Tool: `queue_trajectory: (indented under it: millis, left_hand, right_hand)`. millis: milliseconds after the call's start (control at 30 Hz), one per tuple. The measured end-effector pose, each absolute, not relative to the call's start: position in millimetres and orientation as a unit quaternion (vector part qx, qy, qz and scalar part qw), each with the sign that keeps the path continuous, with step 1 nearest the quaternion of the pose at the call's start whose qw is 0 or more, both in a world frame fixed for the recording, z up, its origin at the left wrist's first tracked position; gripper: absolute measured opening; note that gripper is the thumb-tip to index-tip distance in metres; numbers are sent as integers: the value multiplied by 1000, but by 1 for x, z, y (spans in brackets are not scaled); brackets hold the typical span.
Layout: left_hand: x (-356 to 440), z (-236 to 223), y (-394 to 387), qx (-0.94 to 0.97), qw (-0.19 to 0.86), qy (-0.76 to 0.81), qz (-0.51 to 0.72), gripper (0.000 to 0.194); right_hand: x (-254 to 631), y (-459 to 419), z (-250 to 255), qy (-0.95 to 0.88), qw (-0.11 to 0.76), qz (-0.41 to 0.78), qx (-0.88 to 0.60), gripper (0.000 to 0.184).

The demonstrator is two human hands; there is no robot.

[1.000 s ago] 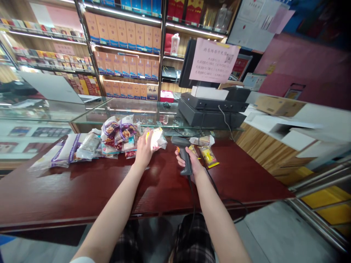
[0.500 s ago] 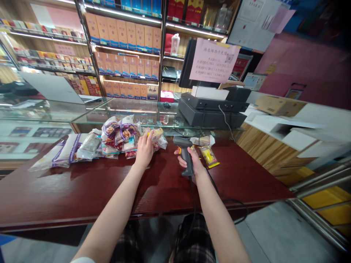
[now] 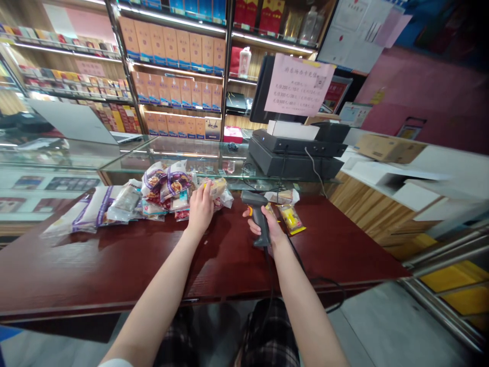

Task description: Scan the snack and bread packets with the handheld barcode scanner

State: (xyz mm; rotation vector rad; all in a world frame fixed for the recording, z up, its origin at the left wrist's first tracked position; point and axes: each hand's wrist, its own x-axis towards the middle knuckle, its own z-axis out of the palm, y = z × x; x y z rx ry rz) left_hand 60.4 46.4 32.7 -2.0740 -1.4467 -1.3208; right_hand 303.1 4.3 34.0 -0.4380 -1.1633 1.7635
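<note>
My right hand (image 3: 269,224) is wrapped round the grip of a dark grey barcode scanner (image 3: 260,218), held above the table with its head tilted up and to the left. My left hand (image 3: 201,206) is closed at the edge of a small yellowish snack packet (image 3: 218,187), at the right end of a heap of bagged snacks (image 3: 173,186); its thumb is partly hidden. White and purple snack bags (image 3: 100,204) lie at the heap's left. Right of the scanner rest a yellow snack packet (image 3: 291,219) and a whitish packet (image 3: 282,196).
A dark red table (image 3: 153,270) spans the front, with a glass counter (image 3: 183,148) behind it. A black cash-register unit (image 3: 296,158) stands at the back right. The scanner's black cable (image 3: 296,250) runs down over the table. Shelves of boxes (image 3: 171,48) line the wall.
The left hand and the small yellowish packet have shifted very slightly. My right hand and the scanner stay almost where they were.
</note>
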Motion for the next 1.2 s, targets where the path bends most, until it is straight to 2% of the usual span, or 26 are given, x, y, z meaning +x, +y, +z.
queue_trajectory:
  millis: [267,333,433,500,700,800,933,1033,1200]
  left_hand:
    - [50,45,41,-573,154,-633,-498,66]
    - [49,45,40,-589,158,-616,-499,59]
    - [52,42,41,-652,155,-562,-484,36]
    - [54,39,42,-675,150,-554,-463,32]
    - [58,32,45,-684,139,-597,-395,63]
    - [60,30,46,-675,135,-610,-393,70]
    - [62,27,48,-682,120,-606,-393,73]
    - [63,29,47,-673,127,-602,-411,64]
    - [66,40,36,-701,149,-551,-428,39]
  right_hand:
    - [310,13,25,-434,530,698,-208,35]
    - [310,13,25,-428,536,693,-224,35]
    - [309,11,27,-420,540,685,-251,35]
    - [308,11,28,-418,539,680,-268,35]
    - [307,13,29,-416,559,665,-267,34]
    - [309,15,29,-407,597,625,-296,31]
    - [318,20,28,-385,666,512,-383,31]
    - [329,23,26,-347,691,453,-444,31]
    - [338,30,19,-323,705,424,-469,39]
